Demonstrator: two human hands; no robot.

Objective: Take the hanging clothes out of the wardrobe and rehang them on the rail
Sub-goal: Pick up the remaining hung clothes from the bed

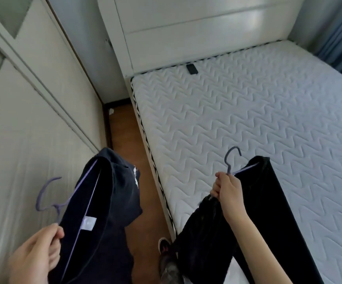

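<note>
Here, navy garment (104,201) below left grip (35,255), trousers (264,201) below right grip (226,189)

two hangers (58,215) (225,158), two garments (108,201) (264,201), two hands (35,253) (226,188)

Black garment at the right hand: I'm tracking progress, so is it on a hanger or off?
On a hanger: the black garment drapes over the purple hanger the right hand grips.
</note>
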